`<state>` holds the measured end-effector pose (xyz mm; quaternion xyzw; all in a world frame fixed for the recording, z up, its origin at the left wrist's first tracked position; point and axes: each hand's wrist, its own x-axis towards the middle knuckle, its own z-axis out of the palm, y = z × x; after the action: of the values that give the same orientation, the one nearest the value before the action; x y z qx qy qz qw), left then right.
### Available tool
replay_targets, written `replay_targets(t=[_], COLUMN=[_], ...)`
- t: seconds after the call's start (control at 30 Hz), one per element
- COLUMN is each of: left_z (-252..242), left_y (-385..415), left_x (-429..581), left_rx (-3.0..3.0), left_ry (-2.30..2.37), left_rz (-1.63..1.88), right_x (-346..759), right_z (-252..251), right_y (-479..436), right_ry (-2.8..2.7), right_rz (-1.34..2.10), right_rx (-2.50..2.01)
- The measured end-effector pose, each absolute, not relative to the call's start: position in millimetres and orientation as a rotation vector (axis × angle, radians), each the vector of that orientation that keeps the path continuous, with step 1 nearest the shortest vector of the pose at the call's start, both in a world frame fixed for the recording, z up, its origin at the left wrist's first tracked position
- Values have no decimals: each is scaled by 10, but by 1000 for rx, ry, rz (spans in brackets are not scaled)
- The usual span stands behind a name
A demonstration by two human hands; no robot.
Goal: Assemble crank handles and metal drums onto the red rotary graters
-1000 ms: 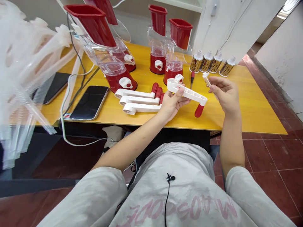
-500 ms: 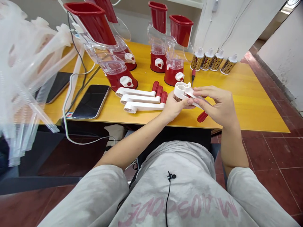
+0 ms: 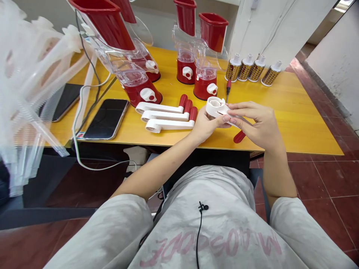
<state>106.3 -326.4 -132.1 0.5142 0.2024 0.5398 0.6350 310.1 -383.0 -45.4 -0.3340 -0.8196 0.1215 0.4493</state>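
Your left hand (image 3: pixel 206 125) and right hand (image 3: pixel 256 121) both grip the white crank handle (image 3: pixel 215 107) at frame centre. Behind it on the worktop (image 3: pixel 294 112), the red hoppers (image 3: pixel 214 31) look empty.

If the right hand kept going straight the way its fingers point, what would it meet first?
The right hand points leftward, already touching the white crank handle held by the left hand. Beyond that, likely the three crank handles lying on the table, though depth is unclear.

Left hand (image 3: pixel 206 125) and right hand (image 3: pixel 258 123) met at frame centre-right, fingers curled, fingertips touching; forearms bare, angled upward from below.
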Motion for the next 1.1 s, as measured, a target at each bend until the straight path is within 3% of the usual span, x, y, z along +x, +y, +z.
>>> replay_targets(t=[0.77, 1.1], left_z=[-1325, -1284], left_y=[-3264, -3294], left_x=[1090, 1091], left_rx=[1097, 1098], left_ry=[472, 467], left_rz=[1247, 1244], right_x=[3036, 3035], right_z=[-505, -497], right_y=[-3776, -3789], right_ry=[-1972, -1979], right_rz=[179, 278], right_rx=[-794, -787])
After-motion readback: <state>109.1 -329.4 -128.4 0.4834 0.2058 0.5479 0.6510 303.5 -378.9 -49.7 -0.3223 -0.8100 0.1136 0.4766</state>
